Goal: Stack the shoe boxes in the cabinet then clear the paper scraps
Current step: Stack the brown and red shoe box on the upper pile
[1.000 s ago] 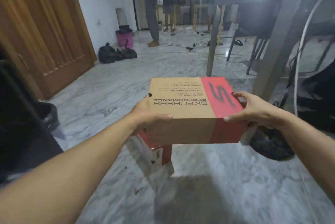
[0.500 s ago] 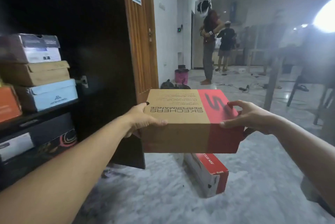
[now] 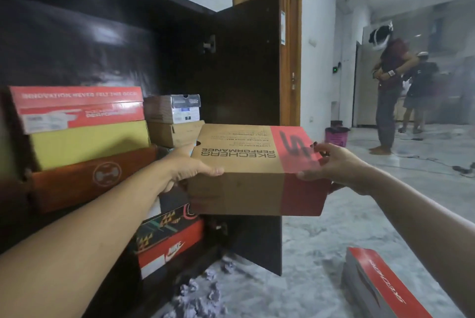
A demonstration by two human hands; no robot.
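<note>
You've got the Skechers box (image 3: 246,163) clamped end to end: left hand (image 3: 190,168) and right hand (image 3: 331,166) on opposite ends, keeps it level; it's just right of the cabinet (image 3: 244,60) stacks; paper scraps (image 3: 200,294) on the near floor.

I've got the tan-and-red cardboard Skechers shoe box (image 3: 257,171) gripped between left hand (image 3: 190,168) and right hand (image 3: 334,166), right beside the dark wooden cabinet (image 3: 231,60) stacked with boxes.
</note>
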